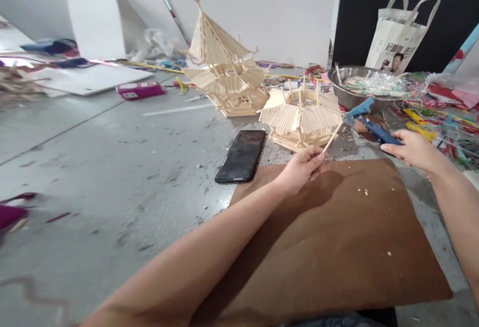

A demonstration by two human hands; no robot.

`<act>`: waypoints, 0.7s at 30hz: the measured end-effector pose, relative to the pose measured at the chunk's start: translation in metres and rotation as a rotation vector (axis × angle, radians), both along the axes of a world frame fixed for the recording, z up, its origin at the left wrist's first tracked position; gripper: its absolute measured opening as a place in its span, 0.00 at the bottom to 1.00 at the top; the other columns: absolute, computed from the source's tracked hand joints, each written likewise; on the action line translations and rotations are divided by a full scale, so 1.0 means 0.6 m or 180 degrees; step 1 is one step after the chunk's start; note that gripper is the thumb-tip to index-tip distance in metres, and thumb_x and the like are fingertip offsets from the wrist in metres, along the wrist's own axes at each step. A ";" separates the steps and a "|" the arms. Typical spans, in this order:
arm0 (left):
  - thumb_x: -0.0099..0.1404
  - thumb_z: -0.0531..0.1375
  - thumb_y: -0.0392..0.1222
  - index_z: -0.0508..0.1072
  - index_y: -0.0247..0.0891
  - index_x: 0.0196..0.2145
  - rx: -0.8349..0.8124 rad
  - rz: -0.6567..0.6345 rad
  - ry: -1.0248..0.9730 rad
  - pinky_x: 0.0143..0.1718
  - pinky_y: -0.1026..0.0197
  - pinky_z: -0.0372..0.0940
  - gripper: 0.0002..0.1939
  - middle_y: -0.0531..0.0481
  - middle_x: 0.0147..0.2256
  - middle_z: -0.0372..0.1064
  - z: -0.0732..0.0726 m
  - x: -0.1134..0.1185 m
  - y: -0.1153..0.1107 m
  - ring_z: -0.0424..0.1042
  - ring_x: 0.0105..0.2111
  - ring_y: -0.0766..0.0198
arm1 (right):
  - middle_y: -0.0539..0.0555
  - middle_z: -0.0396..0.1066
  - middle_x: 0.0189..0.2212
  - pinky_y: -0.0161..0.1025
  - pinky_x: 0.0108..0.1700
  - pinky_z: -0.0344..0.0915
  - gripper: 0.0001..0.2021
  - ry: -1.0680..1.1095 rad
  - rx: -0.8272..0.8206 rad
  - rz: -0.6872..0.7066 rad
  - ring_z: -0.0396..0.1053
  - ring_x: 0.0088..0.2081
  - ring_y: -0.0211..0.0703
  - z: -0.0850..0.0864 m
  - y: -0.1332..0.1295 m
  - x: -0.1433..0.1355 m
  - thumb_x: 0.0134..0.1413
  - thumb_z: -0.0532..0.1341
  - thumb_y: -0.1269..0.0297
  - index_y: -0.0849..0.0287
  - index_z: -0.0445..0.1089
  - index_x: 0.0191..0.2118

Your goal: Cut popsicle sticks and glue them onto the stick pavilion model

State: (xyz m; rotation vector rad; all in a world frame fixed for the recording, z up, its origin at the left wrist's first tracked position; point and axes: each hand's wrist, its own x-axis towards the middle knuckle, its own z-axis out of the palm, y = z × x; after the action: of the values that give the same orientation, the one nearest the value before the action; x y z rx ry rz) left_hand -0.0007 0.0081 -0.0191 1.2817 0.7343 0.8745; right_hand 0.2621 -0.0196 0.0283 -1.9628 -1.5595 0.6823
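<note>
My left hand (305,167) is closed in a pinch on a thin wooden stick (333,137) that slants up to the right. The stick's far end is close to the light blue head of a two-tone blue hand tool (368,123); I cannot tell whether they touch. My right hand (413,150) grips the tool's dark blue handle, and its exact kind is unclear. Just beyond my left hand stands a small model pavilion (303,117) built of wooden sticks, with an open top. A taller stick pagoda (224,67) with a pointed roof rises behind it to the left.
A brown board (337,247) with small crumbs lies before me. A black phone (241,156) touches its upper left corner area. A metal bowl (333,80) holds packaged sticks, with a white tote bag (396,40) behind. Colourful scraps (449,130) lie right; a purple box (140,90) lies left.
</note>
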 end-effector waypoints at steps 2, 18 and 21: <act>0.56 0.59 0.47 0.62 0.35 0.27 0.0080 0.0093 0.0001 0.15 0.70 0.43 0.13 0.61 0.16 0.52 0.003 0.000 -0.004 0.48 0.13 0.79 | 0.42 0.54 0.12 0.30 0.14 0.42 0.17 0.0802 0.0091 0.0083 0.48 0.13 0.28 0.016 -0.008 0.006 0.41 0.63 0.55 0.58 0.63 0.36; 0.50 0.60 0.55 0.74 0.31 0.33 0.0564 0.0051 0.0568 0.25 0.66 0.57 0.22 0.52 0.22 0.65 0.018 -0.003 -0.027 0.60 0.23 0.70 | 0.38 0.43 0.07 0.33 0.17 0.44 0.10 0.2692 -0.0173 0.1173 0.41 0.08 0.29 0.011 -0.037 -0.025 0.41 0.54 0.59 0.57 0.63 0.31; 0.49 0.60 0.57 0.70 0.32 0.24 0.0539 -0.0316 0.0455 0.19 0.69 0.51 0.22 0.56 0.17 0.56 0.020 -0.002 -0.036 0.54 0.18 0.74 | 0.39 0.43 0.07 0.35 0.19 0.48 0.12 0.2422 -0.0204 0.1123 0.44 0.09 0.30 0.000 -0.039 -0.045 0.43 0.53 0.56 0.57 0.63 0.32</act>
State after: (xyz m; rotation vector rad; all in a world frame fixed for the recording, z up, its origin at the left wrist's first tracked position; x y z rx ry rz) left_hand -0.0018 -0.0134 -0.0072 1.5308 0.7135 0.7831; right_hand 0.2350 -0.0430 0.0282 -1.2192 -1.3847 1.4309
